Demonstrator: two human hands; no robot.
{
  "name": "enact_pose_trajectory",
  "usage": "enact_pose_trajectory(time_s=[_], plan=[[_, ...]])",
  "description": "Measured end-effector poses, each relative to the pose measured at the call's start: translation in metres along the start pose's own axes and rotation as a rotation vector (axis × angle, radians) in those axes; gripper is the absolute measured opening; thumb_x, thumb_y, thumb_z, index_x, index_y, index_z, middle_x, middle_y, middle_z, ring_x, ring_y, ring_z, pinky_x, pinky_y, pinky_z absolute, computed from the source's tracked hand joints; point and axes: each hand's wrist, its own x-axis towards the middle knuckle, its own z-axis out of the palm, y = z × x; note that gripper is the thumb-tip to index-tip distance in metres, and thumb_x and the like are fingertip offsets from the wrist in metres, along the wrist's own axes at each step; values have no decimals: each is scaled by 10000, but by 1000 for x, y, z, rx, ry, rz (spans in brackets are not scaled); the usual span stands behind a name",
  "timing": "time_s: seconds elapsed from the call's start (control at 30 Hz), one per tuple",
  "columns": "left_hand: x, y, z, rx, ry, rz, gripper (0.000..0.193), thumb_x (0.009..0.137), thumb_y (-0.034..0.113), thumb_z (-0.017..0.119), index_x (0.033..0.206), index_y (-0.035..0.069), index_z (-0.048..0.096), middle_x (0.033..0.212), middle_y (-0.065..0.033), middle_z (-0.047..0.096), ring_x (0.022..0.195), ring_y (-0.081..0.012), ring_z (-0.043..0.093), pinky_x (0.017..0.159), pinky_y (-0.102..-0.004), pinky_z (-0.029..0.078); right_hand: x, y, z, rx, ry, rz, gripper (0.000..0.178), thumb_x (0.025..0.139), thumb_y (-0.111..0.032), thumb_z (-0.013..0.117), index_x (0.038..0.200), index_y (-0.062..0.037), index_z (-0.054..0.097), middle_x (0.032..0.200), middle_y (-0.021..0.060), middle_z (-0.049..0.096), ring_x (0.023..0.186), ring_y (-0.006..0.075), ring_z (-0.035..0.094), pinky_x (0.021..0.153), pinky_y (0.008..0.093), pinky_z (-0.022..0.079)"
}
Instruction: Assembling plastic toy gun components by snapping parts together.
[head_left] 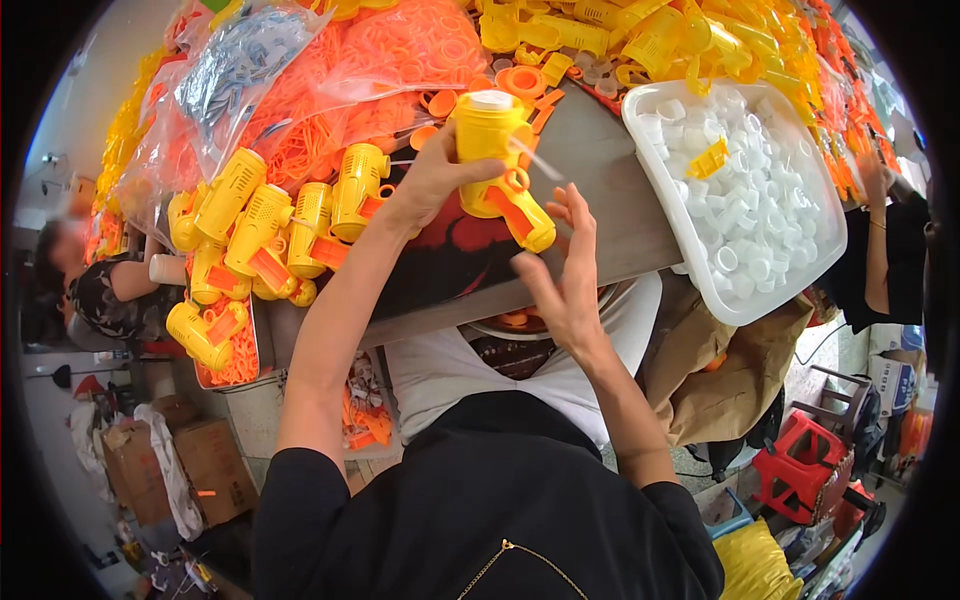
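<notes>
The left hand (432, 180) is clenching the yellow toy gun (495, 165) above the table (600, 190) while the right hand (565, 275), fingers loosely spread, is reaching just under its orange trigger (512, 205), which could be slipping loose.

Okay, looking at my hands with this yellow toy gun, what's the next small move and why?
Probably bring the right hand in to steady the handle. The left hand grips the yellow toy gun by its body, while the right-hand fingers sit open just beside the orange trigger, not gripping anything.
</notes>
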Motion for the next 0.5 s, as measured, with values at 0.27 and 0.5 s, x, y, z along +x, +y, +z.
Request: enact_pose_trajectory(time_s=[0.27, 0.5], plan=[[-17, 14, -6, 49, -74, 151, 677, 762, 103, 864, 1356, 31, 546, 1273, -148, 663, 1149, -240, 657, 1032, -391, 523, -6, 10, 2, 485, -152, 328, 486, 1059, -180, 537, 1482, 21, 407, 1301, 127, 602, 1038, 194, 659, 916, 315, 531], [-23, 10, -3, 12, -109, 112, 782, 719, 154, 905, 1388, 42, 516, 1319, -148, 635, 1194, -246, 633, 1043, -408, 518, -20, 8, 10, -13, -19, 143, 406, 998, -133, 634, 1366, -11, 516, 1006, 113, 694, 810, 160, 679, 768, 298, 535]])
